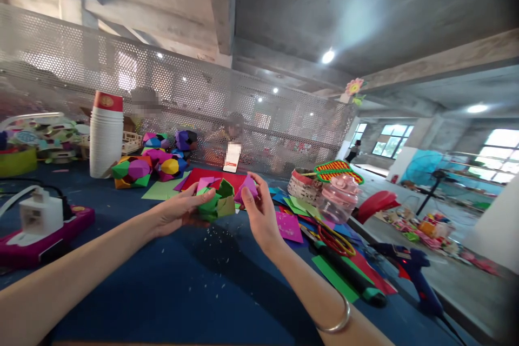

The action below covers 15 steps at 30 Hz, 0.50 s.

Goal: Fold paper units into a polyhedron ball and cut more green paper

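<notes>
Over the middle of the blue table (162,286), my left hand (184,208) is closed around a folded green paper shape (221,200), its hollow side facing up and right. A folded purple paper piece (246,190) is pinched between the thumb and fingers of my right hand (259,208), close beside the green shape's right side. Whether the two papers touch, I cannot tell. Behind my hands lies a red paper sheet (194,177), with light green paper (162,189) to its left. Small white scraps are scattered on the table below.
Finished multicoloured paper balls (133,171) and stacked paper cups (106,140) stand left, near a purple power strip (77,221). A phone (232,157) leans at the back. To the right are a pink bottle (339,197), scissors (334,238), a black-green tool (352,275) and a glue gun (409,267).
</notes>
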{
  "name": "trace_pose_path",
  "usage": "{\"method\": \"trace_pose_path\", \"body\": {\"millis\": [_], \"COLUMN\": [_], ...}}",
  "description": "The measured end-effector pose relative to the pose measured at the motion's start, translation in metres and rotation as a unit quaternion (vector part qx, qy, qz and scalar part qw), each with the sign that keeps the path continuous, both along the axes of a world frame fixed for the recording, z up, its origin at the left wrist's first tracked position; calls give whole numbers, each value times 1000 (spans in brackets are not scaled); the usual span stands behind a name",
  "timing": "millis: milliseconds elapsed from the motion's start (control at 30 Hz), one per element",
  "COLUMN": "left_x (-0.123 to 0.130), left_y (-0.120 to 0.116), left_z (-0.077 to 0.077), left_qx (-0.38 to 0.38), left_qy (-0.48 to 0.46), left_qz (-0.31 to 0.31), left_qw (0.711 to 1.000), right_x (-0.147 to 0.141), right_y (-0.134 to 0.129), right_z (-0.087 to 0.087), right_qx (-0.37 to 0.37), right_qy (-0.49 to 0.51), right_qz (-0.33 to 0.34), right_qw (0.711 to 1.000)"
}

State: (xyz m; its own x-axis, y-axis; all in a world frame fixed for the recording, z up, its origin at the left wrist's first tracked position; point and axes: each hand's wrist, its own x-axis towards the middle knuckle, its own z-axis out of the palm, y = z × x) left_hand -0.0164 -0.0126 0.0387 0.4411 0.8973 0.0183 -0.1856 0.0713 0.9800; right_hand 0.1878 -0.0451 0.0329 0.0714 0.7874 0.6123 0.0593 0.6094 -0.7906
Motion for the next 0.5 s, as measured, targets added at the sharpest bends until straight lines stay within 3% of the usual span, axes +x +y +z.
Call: {"method": "trace_pose_path", "body": {"millis": [167,300,500], "left_x": [-2,-5,-7], "left_y": [3,6,5], "left_z": [2,2,-2], "left_qx": [-80,-117,-83], "left_qy": [57,67,125], "left_qz": [-31,-5,-85], "left_qw": [995,991,985], "right_x": [0,0,-2], "right_y": [0,2,2], "right_z": [1,0,0], "right_qx": [4,-5,-23], "right_qy": [-5,19,77], "right_qz": [-14,0,18], "right_qw": [1000,1000,997]}}
